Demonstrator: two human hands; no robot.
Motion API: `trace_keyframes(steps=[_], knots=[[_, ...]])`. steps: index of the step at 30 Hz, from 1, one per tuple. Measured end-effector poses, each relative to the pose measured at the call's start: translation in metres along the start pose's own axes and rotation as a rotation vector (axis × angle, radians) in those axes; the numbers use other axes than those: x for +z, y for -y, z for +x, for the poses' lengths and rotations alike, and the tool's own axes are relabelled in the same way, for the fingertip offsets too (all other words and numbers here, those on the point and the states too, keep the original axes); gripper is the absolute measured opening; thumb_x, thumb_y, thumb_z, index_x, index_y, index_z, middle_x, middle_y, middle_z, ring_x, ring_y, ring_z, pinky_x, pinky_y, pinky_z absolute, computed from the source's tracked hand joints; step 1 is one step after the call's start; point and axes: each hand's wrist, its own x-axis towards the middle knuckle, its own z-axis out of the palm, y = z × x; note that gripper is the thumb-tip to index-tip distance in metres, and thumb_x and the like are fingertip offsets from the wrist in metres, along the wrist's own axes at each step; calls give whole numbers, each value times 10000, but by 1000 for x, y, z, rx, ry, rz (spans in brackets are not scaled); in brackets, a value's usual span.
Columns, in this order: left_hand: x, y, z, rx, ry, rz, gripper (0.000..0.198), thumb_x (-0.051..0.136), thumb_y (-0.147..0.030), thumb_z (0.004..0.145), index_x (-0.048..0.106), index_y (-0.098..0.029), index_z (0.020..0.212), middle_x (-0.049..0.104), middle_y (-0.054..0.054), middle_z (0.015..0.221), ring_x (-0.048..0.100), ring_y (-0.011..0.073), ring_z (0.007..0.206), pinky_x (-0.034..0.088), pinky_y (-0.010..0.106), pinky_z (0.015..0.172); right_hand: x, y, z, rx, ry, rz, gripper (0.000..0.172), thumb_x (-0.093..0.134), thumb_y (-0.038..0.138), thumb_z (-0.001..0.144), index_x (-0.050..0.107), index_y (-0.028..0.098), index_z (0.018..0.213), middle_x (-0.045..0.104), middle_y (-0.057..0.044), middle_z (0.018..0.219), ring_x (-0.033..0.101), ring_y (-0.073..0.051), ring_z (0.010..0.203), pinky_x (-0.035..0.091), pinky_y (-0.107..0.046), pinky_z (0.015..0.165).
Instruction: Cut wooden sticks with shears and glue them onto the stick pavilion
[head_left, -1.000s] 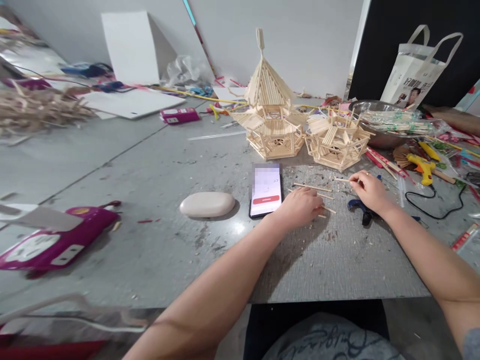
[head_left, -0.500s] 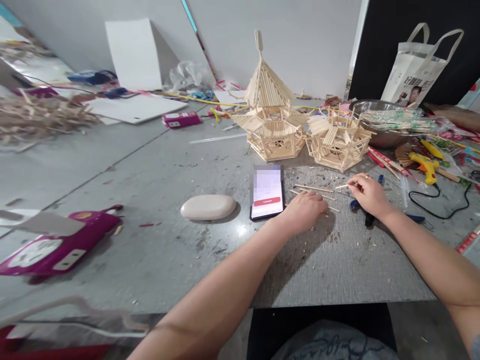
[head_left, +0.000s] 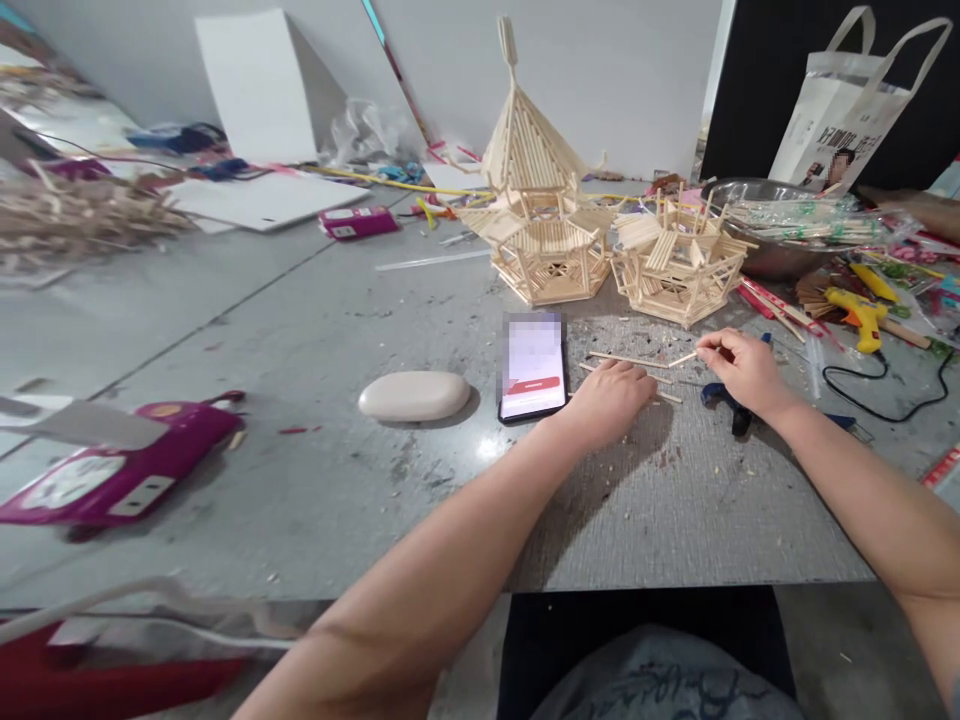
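Observation:
My right hand [head_left: 742, 370] pinches a short thin wooden stick [head_left: 684, 358] between thumb and fingertips. The stick slants down to the left, its tip at the right end of a longer wooden stick [head_left: 626, 358] lying on the table. My left hand [head_left: 611, 400] rests palm down over several such sticks, its fingers bent forward onto them; the fingertips are partly hidden. Just left of that hand lies a phone [head_left: 534, 398] with a lit screen. Under my right hand are dark blue-handled pliers [head_left: 739, 415], partly covered by it.
A tall stick pavilion [head_left: 551, 240] and a smaller stick frame [head_left: 679, 270] stand behind my hands. To the right are a yellow glue gun [head_left: 862, 315] with a black cord and a metal bowl [head_left: 765, 262] of bagged sticks. A pale oblong case [head_left: 414, 397] and a purple power strip [head_left: 142, 455] lie left.
The view has tipped slightly downward. My right hand has turned the short stick from nearly level to a slant, bringing its tip to the end of the upper lying stick. My left hand stays put.

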Motion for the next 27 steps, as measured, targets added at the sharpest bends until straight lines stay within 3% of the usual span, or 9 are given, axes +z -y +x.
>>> trace_keyframes(steps=[4, 9, 14, 20, 27], knots=[[-8, 14, -3, -41, 7, -97, 144, 463, -180, 791, 604, -155, 810, 633, 54, 829, 553, 178, 800, 391, 295, 745, 2, -1, -1, 54, 8, 76, 164, 505, 322, 785, 612, 200, 809, 633, -27, 725, 542, -146, 622, 416, -278, 593], [-20, 37, -11, -236, -56, -103, 187, 432, -182, 787, 614, -140, 803, 622, 69, 802, 541, 179, 775, 404, 288, 724, 0, 1, 0, 99, 5, 138, 153, 517, 315, 770, 606, 200, 817, 628, -16, 716, 527, -130, 592, 409, -264, 561], [-24, 38, -13, -203, 14, -123, 207, 427, -192, 780, 629, -157, 816, 614, 67, 835, 539, 189, 823, 406, 296, 752, -1, 3, 1, 111, -6, 115, 132, 532, 293, 752, 608, 196, 797, 626, -17, 707, 524, -129, 590, 399, -267, 554], [-23, 43, -14, -329, 43, -129, 200, 451, -213, 761, 628, -150, 829, 620, 70, 855, 545, 197, 830, 410, 294, 735, 1, 0, 0, 117, -15, 122, 124, 536, 286, 745, 607, 199, 797, 622, -14, 695, 524, -127, 581, 398, -267, 546], [-6, 29, -6, -95, 152, -185, 133, 515, -238, 748, 628, -169, 760, 626, 48, 794, 548, 174, 798, 402, 280, 736, 0, -9, 2, 161, -14, 156, 121, 542, 288, 731, 601, 194, 781, 612, -10, 682, 518, -127, 576, 412, -276, 559]])
